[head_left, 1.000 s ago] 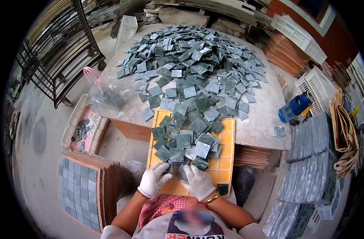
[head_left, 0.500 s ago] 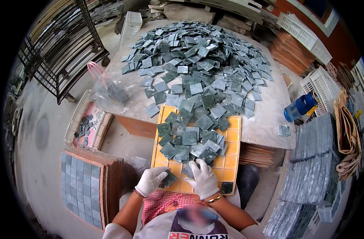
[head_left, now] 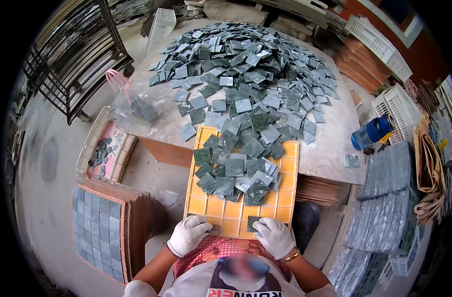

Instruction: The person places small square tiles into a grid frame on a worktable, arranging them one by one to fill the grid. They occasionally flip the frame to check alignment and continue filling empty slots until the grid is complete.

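A yellow gridded tray (head_left: 228, 218) lies before me at the table's near edge, its upper part under a loose heap of green-grey stone tiles (head_left: 234, 167). At the tray's near left corner, my left hand (head_left: 189, 233), in a white glove, has its fingers closed at a dark square tile (head_left: 214, 229), partly hidden by them. My right hand (head_left: 275, 238), gloved likewise, pinches another dark tile (head_left: 253, 223) by its edge over the near row of squares. The tray's near right corner lies behind the right hand.
A large tile pile (head_left: 245, 54) covers the table (head_left: 330, 153). Left are a stack of tile-faced boards (head_left: 97, 225), a basket with chips (head_left: 90, 148) and a plastic bag (head_left: 137, 109). Right stand a blue bottle (head_left: 369, 133) and stacked wrapped tiles (head_left: 379, 208).
Both hands have moved down toward the tray's near edge and farther apart, each with a tile. The right hand now covers the corner where a tile was lying.
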### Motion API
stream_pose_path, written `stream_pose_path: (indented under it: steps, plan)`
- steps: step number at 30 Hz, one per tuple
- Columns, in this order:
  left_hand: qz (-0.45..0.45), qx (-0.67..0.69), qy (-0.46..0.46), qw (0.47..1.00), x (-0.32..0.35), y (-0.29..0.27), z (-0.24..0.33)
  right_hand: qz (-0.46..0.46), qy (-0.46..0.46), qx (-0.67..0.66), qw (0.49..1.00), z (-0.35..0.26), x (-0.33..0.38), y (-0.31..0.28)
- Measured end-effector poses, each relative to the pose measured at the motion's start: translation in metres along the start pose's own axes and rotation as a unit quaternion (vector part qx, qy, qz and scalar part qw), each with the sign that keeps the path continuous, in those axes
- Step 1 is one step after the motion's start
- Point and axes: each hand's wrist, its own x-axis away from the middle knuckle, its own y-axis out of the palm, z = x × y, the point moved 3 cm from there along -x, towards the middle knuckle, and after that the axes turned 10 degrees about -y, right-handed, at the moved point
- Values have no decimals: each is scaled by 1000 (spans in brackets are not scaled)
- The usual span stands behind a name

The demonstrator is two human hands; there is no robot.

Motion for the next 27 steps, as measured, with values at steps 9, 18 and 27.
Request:
stream_pose_path:
  steps: [9, 18, 27]
  plan:
    - [-55, -62, -10, 997, 9, 4, 2, -49, 22, -9, 999, 8, 9, 7]
    - [-76, -22, -24, 997, 5, -3, 5, -76, 114, -44, 990, 22, 22, -8]
    - [-55, -42, -50, 996, -2, -6, -1, -72, 94, -43, 992, 12, 23, 7]
